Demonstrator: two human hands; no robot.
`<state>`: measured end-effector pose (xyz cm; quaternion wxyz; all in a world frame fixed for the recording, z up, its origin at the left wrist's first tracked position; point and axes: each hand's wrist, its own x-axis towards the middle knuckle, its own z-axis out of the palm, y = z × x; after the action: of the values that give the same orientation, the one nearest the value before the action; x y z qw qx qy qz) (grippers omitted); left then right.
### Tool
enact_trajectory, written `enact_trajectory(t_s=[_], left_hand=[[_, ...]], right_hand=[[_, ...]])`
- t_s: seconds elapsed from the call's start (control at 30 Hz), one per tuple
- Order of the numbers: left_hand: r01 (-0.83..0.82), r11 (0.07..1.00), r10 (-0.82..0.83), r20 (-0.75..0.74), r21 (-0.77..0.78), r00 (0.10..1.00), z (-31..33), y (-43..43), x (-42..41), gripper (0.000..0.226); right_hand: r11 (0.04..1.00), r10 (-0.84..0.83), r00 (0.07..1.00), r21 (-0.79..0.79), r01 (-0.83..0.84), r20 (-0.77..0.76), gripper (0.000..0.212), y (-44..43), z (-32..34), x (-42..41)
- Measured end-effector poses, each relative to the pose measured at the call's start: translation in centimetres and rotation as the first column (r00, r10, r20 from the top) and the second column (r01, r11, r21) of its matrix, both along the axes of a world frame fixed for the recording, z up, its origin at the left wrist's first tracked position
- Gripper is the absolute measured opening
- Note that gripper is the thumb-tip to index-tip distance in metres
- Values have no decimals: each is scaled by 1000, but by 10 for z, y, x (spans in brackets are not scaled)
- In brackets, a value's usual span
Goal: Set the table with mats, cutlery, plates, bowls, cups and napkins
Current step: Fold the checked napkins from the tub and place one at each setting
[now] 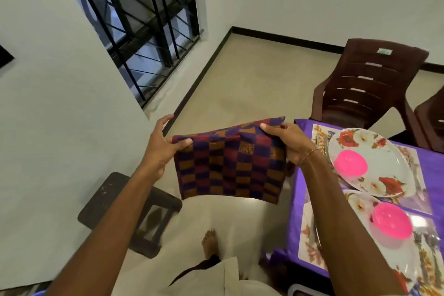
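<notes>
A folded checked napkin [230,166] in dark red, blue and orange hangs in the air just left of the table. My left hand [163,149] pinches its upper left corner. My right hand [290,142] grips its upper right corner beside the table's edge. On the purple tablecloth [298,187] lie floral mats [310,240]. Two flowered white plates stand on them, the far plate [384,149] and the near plate [360,204]. Each carries a pink bowl, the far bowl [350,163] and the near bowl [391,221]. Cutlery [322,144] shows beside the far plate.
A brown plastic chair [367,84] stands at the table's far end, a second one at the right edge. A dark wooden stool [125,209] sits on the floor by the left wall. A barred window [134,19] is in that wall. My bare foot [211,243] is below.
</notes>
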<state>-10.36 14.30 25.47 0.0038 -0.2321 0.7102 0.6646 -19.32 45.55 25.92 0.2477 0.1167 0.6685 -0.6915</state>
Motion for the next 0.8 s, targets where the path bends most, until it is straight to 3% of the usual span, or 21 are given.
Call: enact_trajectory(t_s=[0.07, 0.17, 0.23, 0.43, 0.6, 0.8], left_hand=[[-18, 997, 17, -21, -75, 1000, -5, -17, -19, 56], [-79, 993, 79, -4, -85, 997, -19, -37, -39, 25], [-92, 994, 93, 4, -61, 996, -25, -48, -48, 21], [-85, 969, 68, -81, -232, 994, -20, -68, -74, 23], [-119, 874, 55, -147, -470, 988, 3, -85, -93, 16], [-233, 770, 124, -219, -594, 968, 36, -91, -111, 18]], right_hand=[[984, 58, 998, 167, -63, 33, 45, -1, -2, -17], [983, 99, 995, 154, -99, 12, 73, -4, -8, -30], [972, 164, 984, 180, -150, -67, 79, -14, -12, -37], [755, 321, 889, 655, -32, -327, 24, -44, -20, -67], [728, 423, 761, 685, 39, -493, 11, -50, 0, -95], [852, 285, 707, 509, 122, -648, 6, -73, 25, -135]])
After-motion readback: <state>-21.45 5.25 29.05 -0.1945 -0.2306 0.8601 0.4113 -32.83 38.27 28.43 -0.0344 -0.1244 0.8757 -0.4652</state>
